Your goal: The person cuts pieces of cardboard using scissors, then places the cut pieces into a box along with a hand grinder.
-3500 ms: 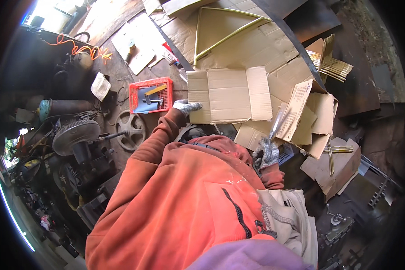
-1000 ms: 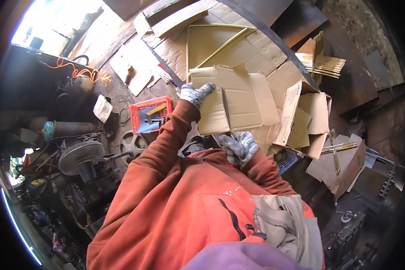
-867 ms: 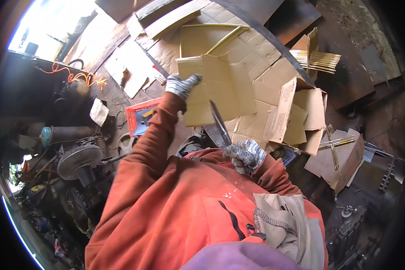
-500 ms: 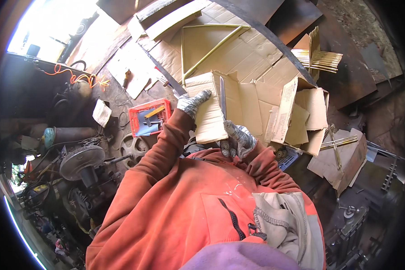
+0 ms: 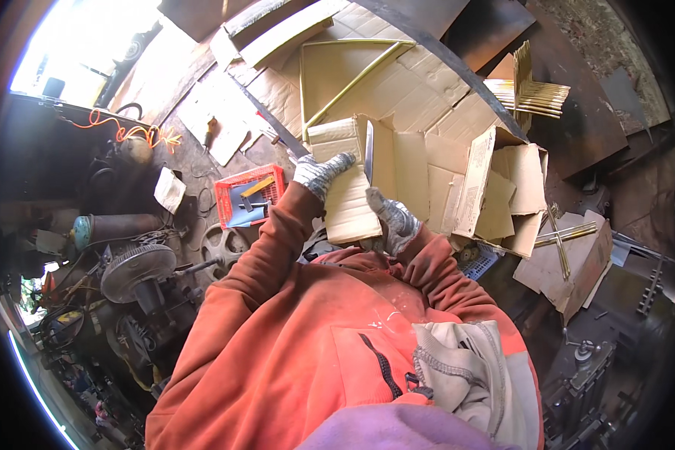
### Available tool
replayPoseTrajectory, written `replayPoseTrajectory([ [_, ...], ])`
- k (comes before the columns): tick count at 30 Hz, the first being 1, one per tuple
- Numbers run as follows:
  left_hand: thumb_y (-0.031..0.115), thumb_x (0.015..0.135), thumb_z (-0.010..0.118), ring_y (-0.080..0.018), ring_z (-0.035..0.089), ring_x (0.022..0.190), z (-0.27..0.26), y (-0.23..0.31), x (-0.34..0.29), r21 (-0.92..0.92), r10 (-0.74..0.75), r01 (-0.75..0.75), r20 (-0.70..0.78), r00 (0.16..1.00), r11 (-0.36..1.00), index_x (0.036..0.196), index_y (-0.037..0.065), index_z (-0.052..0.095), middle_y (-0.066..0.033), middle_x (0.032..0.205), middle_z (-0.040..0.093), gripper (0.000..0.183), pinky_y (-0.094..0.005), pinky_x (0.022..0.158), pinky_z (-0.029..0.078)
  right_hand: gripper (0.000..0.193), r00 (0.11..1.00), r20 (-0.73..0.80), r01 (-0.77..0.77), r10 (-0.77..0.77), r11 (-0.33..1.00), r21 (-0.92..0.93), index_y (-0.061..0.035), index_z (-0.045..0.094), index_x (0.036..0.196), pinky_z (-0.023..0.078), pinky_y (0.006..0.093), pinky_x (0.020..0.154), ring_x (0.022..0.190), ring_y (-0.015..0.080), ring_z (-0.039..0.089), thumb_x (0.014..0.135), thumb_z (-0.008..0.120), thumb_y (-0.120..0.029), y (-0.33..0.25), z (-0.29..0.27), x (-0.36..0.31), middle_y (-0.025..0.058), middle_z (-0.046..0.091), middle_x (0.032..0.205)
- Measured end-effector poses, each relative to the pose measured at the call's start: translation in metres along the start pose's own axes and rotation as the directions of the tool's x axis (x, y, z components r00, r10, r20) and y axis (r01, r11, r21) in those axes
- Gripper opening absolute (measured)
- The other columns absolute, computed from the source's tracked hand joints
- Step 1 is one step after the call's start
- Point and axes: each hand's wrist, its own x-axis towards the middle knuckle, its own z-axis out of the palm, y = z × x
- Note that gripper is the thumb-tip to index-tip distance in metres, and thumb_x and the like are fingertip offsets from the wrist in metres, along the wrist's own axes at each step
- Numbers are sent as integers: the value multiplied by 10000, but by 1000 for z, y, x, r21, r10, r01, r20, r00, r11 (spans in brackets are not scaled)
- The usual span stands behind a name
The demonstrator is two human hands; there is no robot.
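A folded sheet of brown cardboard (image 5: 345, 199) stands tilted in front of me. My left hand (image 5: 320, 174), in a mottled grey-white glove, is closed on its left side, thumb lying over the face. A long, narrow steel knife (image 5: 369, 154) shows along the fold, blade pointing away from me. At its near end is my right hand (image 5: 397, 221), gloved alike, with the thumb raised and the fingers curled low beside the cardboard. The knife's handle is hidden by that hand and the cardboard.
An opened cardboard box (image 5: 476, 184) stands at the right. Beyond lie a brass-coloured rod frame (image 5: 352, 90) and a stack of rods (image 5: 536, 97) on cardboard. To the left are a red plastic basket (image 5: 221, 199) with tools, a fan (image 5: 137, 271) and an orange cord (image 5: 150, 135).
My right hand has shifted slightly away from me and to the left, along the fold. The blade shows a little farther forward. My left hand keeps its hold, nearly still.
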Motion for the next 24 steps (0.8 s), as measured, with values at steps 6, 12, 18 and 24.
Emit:
replayPoseTrajectory([
  [6,154,853,700,-156,657,785,-1,24,-8,162,-46,36,62,997,986,1104,10,641,-71,943,681,295,-313,693,548,215,968,-132,155,-214,920,-359,-4,644,960,437,289,518,621,134,552,876,672,-199,29,0,-3,43,628,719],
  [12,128,850,700,-156,650,794,5,11,-16,94,-59,57,25,998,994,1101,15,634,-65,927,672,283,-311,697,543,296,993,41,-122,115,951,285,10,577,1126,518,286,726,845,167,605,924,622,-202,-4,1,13,93,637,983],
  [18,114,855,689,-158,649,813,-2,24,-15,178,-89,66,126,988,982,1116,9,628,-67,959,673,288,-300,696,541,356,967,-38,246,-251,965,-94,39,539,1186,503,304,778,929,139,561,896,651,-135,24,0,16,96,623,1064],
  [24,105,836,712,-154,654,813,-2,-2,-29,80,-168,159,118,979,984,1145,17,620,-62,973,679,334,-294,704,540,221,982,-27,-186,185,982,-23,-74,596,979,416,269,537,642,87,486,909,655,-275,17,-32,18,-6,556,743],
])
